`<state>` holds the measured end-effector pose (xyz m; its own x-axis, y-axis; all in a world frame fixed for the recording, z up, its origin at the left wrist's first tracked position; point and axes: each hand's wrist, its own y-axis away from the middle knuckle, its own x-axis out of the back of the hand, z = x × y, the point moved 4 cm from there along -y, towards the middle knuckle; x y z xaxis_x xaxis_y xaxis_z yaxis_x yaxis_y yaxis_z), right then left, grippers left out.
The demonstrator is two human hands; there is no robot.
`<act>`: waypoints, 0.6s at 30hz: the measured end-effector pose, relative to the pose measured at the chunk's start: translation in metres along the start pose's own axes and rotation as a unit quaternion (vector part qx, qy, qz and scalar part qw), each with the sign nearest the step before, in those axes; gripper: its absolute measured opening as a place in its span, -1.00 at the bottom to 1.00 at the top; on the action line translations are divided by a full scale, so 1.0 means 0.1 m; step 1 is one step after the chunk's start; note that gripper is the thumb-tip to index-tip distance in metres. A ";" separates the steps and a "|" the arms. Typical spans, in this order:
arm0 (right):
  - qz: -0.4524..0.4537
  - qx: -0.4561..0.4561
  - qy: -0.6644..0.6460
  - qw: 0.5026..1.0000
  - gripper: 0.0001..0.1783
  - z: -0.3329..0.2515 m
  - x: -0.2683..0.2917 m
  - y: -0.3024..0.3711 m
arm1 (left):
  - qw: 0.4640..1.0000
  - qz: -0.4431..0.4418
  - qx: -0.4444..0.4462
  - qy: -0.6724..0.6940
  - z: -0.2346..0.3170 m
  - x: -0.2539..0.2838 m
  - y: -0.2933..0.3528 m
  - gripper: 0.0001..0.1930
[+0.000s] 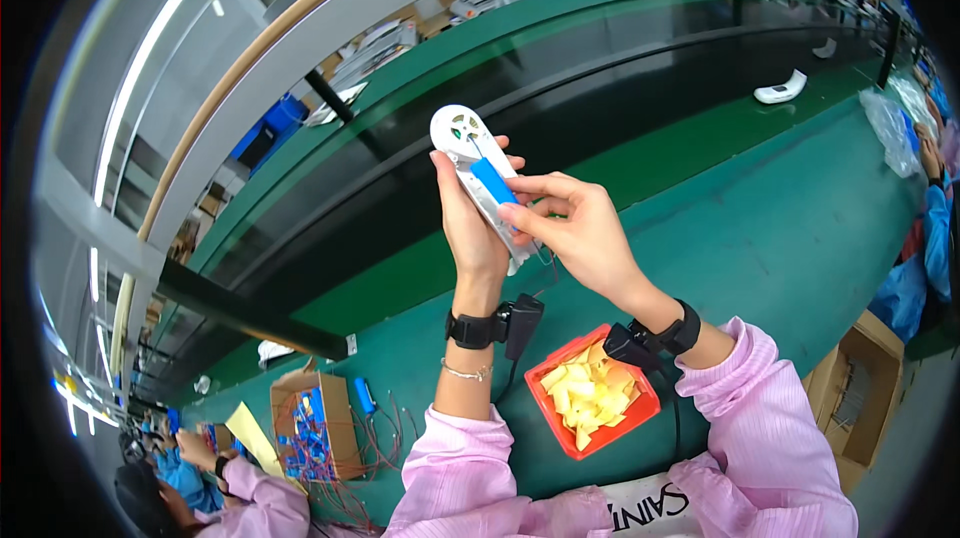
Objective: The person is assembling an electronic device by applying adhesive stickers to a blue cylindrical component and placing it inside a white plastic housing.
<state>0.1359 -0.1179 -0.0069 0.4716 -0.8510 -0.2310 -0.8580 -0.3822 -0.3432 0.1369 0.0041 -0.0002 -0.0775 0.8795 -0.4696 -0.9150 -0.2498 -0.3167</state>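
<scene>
My left hand point(468, 233) is closed around a long white plastic housing point(456, 122), holding it tilted above the bench. Its rounded far end has a spoked round opening with something green and brass-coloured inside. A blue cylindrical battery point(490, 181) lies lengthwise along the housing's inner side. Thumb and fingers of my right hand point(580, 230) pinch the near end of this battery against the housing. A thin wire shows near the housing's lower end. My fingers partly hide the inside of the housing.
A red tray point(648, 412) of yellow pieces point(590, 390) sits near me. Left of it stand a cardboard box point(346, 428) of wired blue batteries and one loose battery point(364, 395). A white housing point(782, 91) lies on the dark conveyor belt point(650, 68). Co-workers sit on both sides.
</scene>
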 end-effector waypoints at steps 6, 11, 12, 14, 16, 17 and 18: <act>-0.005 0.021 -0.012 1.000 -0.65 -0.07 -0.21 0.13 | 0.996 0.078 -0.040 0.018 0.11 0.02 0.22 -0.29; 0.028 0.036 -0.025 0.999 -0.68 -0.07 -0.17 0.16 | 0.997 0.060 -0.038 0.037 0.06 -0.03 0.27 -0.28; 0.036 0.048 -0.013 0.998 -0.69 -0.10 -0.16 0.17 | 0.997 0.059 -0.035 0.045 0.04 -0.06 0.28 -0.28; 0.030 0.062 0.029 0.997 -0.70 -0.14 -0.17 0.17 | 0.996 0.055 -0.031 0.063 0.01 -0.07 0.31 -0.28; 0.004 0.066 0.092 0.994 -0.68 -0.18 -0.16 0.18 | 0.995 0.050 -0.024 0.084 0.01 -0.10 0.35 -0.28; 0.007 0.068 0.095 0.993 -0.70 -0.19 -0.16 0.18 | 0.995 0.051 -0.026 0.086 0.03 -0.11 0.37 -0.28; 0.009 0.071 0.098 0.993 -0.71 -0.19 -0.15 0.17 | 0.994 0.052 -0.029 0.088 0.04 -0.12 0.37 -0.29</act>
<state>0.1101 -0.1186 0.0081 0.3947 -0.9167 -0.0613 -0.8222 -0.3227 -0.4688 0.1021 -0.0138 -0.0030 -0.0957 0.7648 -0.6371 -0.8808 -0.3632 -0.3038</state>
